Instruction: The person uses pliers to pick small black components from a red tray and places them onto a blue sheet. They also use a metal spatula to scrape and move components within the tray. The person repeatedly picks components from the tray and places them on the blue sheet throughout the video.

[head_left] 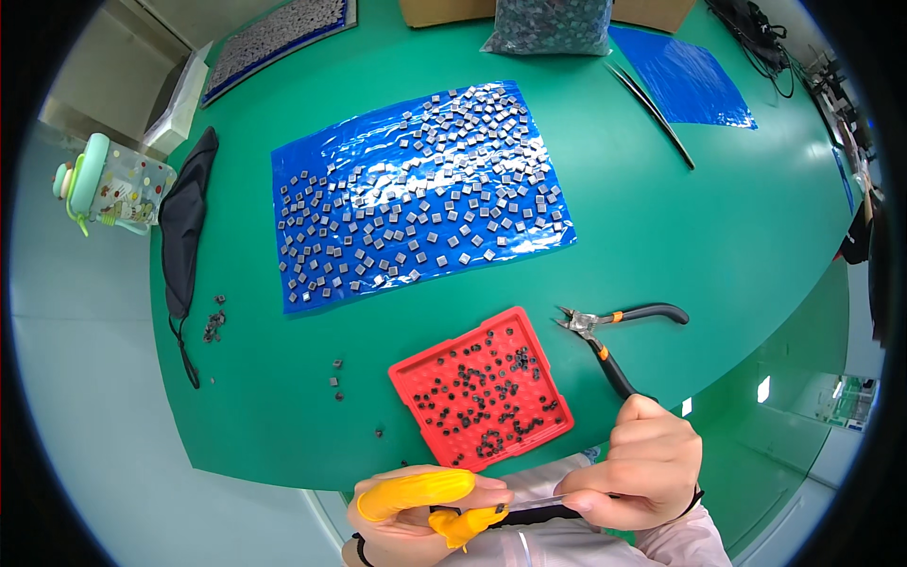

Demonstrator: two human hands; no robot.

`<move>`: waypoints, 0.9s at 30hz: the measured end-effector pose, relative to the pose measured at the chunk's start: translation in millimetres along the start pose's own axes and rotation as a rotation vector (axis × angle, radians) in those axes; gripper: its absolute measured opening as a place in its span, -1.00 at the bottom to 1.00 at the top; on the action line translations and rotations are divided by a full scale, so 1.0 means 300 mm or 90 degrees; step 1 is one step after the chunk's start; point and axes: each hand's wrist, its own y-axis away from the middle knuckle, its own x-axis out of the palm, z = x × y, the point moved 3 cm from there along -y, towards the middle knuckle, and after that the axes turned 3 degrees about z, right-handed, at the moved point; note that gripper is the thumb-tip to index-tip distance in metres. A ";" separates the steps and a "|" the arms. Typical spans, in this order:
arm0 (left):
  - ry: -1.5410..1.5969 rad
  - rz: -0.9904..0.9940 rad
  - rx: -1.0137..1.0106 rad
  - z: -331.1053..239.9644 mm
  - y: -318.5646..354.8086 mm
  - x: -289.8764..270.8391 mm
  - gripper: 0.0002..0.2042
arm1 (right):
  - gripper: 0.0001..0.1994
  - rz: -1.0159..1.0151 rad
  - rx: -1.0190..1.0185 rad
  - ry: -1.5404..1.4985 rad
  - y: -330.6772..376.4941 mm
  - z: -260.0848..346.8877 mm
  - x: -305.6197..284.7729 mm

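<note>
Near the table's front edge my left hand (pixel 406 515), with yellow finger cots (pixel 416 493) on two digits, pinches a tiny black part (pixel 501 508). Beside it my right hand (pixel 652 463) is closed round a thin, pale, pointed tool (pixel 539 504). The tool's tip reaches the black part at my left fingertips; its exact kind is unclear and its rear end is hidden in the hand. Just beyond both hands lies a red square tray (pixel 408 370) scattered with many small black round parts (pixel 482 397).
Orange-and-black cutting pliers (pixel 619 321) lie right of the tray. Beyond is a blue film sheet (pixel 321 156) covered with small metallic squares (pixel 431 237). Dark tweezers (pixel 661 118), a filled clear bag (pixel 553 26), a black face mask (pixel 186 213) and a clear bottle (pixel 128 184) stand farther off.
</note>
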 end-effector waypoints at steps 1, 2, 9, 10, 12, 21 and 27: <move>0.005 -0.004 0.000 0.001 0.002 0.002 -0.52 | -0.88 -0.001 0.000 0.003 0.000 0.000 0.000; 0.010 -0.007 0.000 0.001 0.003 0.002 -0.52 | -0.88 -0.002 0.000 0.005 0.000 0.000 0.000; 0.002 0.013 0.004 0.007 0.001 0.000 -0.51 | -0.87 -0.013 -0.002 0.006 0.007 -0.008 -0.002; 0.002 0.015 0.006 0.008 0.001 0.000 -0.50 | -0.87 -0.012 0.000 0.007 0.007 -0.008 -0.001; -0.001 0.014 0.018 0.008 -0.002 0.002 -0.49 | -0.87 -0.010 0.002 0.008 0.006 -0.009 0.002; -0.020 0.004 0.037 0.009 -0.003 0.003 -0.46 | -0.88 -0.001 0.022 0.016 0.009 -0.004 -0.002; -0.121 0.000 -0.156 -0.063 -0.070 0.050 -0.86 | -0.90 0.000 0.085 -0.039 0.007 0.003 0.004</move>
